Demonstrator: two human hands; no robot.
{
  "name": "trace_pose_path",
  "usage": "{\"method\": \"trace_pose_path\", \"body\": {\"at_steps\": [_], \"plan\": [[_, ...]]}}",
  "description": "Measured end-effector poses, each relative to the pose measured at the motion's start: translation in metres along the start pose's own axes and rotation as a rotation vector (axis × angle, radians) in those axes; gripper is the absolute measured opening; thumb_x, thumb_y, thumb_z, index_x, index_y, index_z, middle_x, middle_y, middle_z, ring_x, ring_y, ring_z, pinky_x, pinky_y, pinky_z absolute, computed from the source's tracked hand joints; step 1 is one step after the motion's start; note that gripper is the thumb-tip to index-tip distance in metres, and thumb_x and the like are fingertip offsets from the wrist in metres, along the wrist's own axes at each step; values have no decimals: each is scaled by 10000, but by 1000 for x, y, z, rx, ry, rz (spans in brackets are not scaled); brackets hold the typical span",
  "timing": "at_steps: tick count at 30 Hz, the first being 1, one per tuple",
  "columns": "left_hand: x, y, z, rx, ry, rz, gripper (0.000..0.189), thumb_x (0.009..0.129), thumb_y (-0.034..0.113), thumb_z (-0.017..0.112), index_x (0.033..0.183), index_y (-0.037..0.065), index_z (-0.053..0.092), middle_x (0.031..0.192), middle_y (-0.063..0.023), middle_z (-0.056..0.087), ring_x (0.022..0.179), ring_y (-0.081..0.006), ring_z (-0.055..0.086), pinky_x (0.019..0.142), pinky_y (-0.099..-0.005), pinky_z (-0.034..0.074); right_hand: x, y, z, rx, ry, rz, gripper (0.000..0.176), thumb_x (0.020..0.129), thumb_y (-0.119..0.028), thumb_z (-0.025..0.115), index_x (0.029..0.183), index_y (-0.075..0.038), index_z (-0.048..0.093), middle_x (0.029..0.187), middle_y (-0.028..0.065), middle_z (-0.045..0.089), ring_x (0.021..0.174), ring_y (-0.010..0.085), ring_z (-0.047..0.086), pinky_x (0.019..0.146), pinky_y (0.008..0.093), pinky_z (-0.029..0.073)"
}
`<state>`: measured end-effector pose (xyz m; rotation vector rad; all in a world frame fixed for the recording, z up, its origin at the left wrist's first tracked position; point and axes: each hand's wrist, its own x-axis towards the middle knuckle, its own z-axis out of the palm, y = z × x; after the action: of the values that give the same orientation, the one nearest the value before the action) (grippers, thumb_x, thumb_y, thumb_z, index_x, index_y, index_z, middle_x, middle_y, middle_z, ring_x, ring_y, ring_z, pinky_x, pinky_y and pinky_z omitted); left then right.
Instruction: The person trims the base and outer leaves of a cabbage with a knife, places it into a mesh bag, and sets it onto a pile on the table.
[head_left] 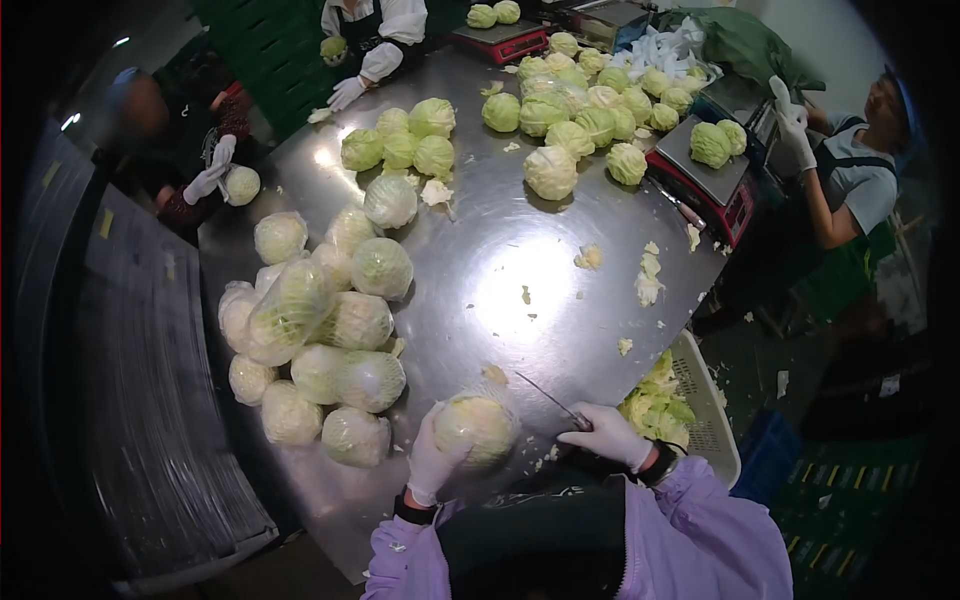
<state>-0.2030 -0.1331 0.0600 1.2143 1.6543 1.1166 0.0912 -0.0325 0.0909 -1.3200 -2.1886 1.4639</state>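
At the near edge of the metal table, my left hand (434, 458) in a white glove curls around the left side of a pale cabbage (476, 430). The cabbage looks covered in clear film or netting. My gloved right hand (608, 437) grips a knife (548, 394) by its handle. Its thin blade points up and left, just right of the cabbage and apart from it. A small leaf scrap (495, 375) lies beyond the cabbage. To the left is a pile of wrapped cabbages (359, 320), some in white netting.
Bare cabbages (550, 172) crowd the far side of the steel table (470, 270). A white basket (712, 410) of trimmed leaves (660, 405) stands at my right. Two cabbages sit on a red scale (742, 195). Co-workers stand at the left, the back and the right.
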Motion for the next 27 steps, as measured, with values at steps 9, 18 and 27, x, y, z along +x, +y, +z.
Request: {"method": "trace_pose_path", "body": {"at_steps": [9,18,27], "plan": [[-18,8,-2,216,-159,86,949,621,377,850,1361,13,380,1348,-190,453,1237,-298,475,1018,-365,400,82,-15,76,118,146,-47,361,768,-249,725,1025,-33,592,864,174,625,800,306,624,695,389,494],[-40,-30,15,194,-55,396,1008,637,431,846,1383,35,297,1361,-197,424,1247,-335,458,1027,-401,392,114,35,71,407,160,195,232,831,-137,619,1024,-15,581,870,130,645,759,227,636,671,335,505],[-9,15,3,106,-170,279,639,766,302,731,1303,55,487,1323,-160,475,1217,-305,465,998,-382,400,65,-53,52,988,-615,108,276,906,-138,573,1150,-8,562,974,24,621,835,82,579,723,217,475]]}}
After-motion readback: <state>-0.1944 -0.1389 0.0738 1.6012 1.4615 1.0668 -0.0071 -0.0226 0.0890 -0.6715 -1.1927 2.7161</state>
